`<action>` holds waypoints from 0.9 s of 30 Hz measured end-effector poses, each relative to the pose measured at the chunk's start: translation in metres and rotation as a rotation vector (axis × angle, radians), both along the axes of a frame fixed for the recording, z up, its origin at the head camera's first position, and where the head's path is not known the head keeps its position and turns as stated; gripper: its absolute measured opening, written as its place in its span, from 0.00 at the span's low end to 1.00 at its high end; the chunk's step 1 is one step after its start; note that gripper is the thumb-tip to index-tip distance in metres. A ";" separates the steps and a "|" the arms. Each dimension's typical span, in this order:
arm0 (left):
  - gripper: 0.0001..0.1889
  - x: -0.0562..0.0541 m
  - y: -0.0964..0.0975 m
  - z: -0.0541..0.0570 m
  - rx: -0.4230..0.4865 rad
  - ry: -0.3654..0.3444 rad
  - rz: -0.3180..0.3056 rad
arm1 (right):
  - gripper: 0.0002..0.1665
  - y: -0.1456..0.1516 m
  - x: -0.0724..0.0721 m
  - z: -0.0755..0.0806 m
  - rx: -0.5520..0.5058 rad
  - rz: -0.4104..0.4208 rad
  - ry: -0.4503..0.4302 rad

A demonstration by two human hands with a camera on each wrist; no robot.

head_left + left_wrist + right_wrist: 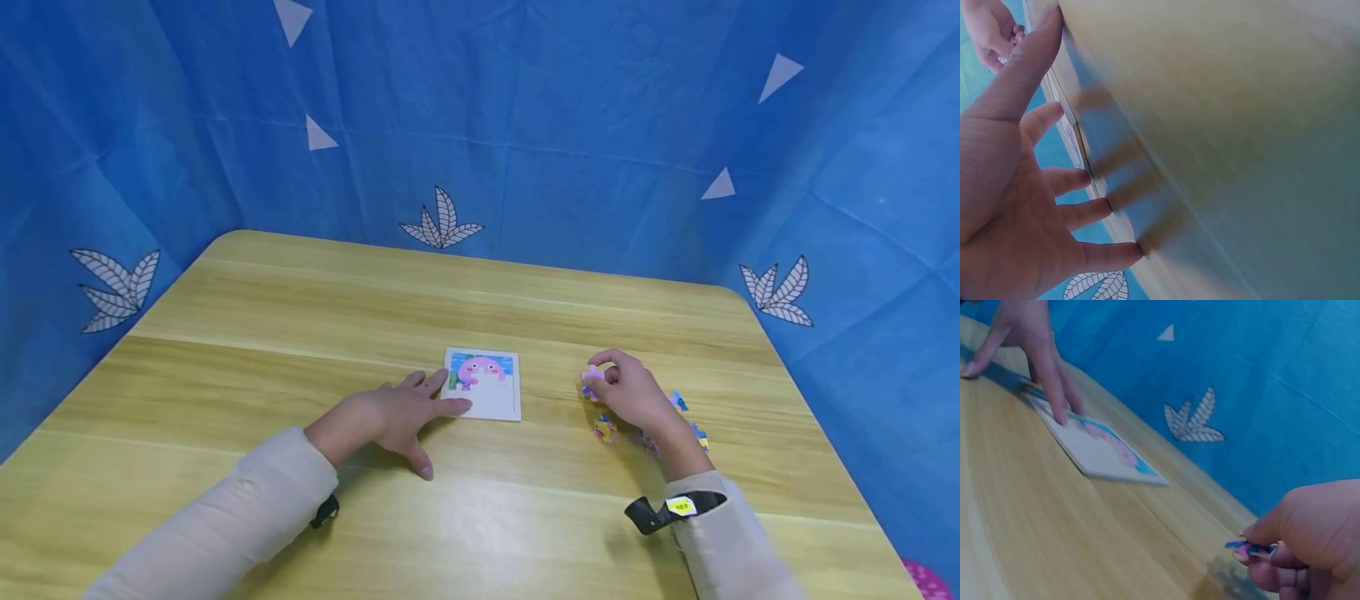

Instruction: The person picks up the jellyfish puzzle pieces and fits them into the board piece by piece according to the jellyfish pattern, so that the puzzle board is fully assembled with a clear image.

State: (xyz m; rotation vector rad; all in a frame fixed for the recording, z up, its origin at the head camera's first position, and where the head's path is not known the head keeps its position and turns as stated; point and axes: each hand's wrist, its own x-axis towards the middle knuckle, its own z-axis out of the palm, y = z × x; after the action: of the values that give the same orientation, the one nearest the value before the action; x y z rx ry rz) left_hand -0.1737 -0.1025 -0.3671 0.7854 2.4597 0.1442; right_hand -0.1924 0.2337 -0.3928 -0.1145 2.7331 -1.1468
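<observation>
A white puzzle board [495, 402] lies flat on the table, its upper part filled with joined pieces showing a pink creature on blue. My left hand [401, 414] is spread with straight fingers, some fingertips touching the board's left side and the thumb on the wood. To the right of the board, my right hand [630, 392] pinches a pink and blue puzzle piece [1249, 550] between thumb and fingers, just above the table. Loose puzzle pieces lie around that hand: a yellow one [604, 428] in front of it, a blue one [678, 401] beyond the wrist.
More loose pieces, among them a yellow and blue one [699, 437], lie by the right forearm, partly hidden. The wooden table [480, 517] reaches back to a blue curtain [510, 133] with leaf prints. Something pink [924, 578] shows past the table's right edge.
</observation>
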 end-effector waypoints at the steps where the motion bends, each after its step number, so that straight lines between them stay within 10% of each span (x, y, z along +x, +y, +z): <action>1: 0.49 0.000 0.000 0.000 0.002 -0.002 0.000 | 0.19 -0.005 -0.001 -0.001 -0.022 0.001 -0.002; 27: 0.50 -0.002 0.000 -0.003 -0.019 0.018 -0.030 | 0.12 -0.117 -0.025 -0.015 -0.180 0.100 -0.058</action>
State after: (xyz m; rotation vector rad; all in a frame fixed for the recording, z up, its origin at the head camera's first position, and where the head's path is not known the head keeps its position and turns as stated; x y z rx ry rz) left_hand -0.1760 -0.1027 -0.3700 0.8182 2.4616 0.1024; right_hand -0.2170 0.1168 -0.4073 -0.2349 2.5392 -1.3438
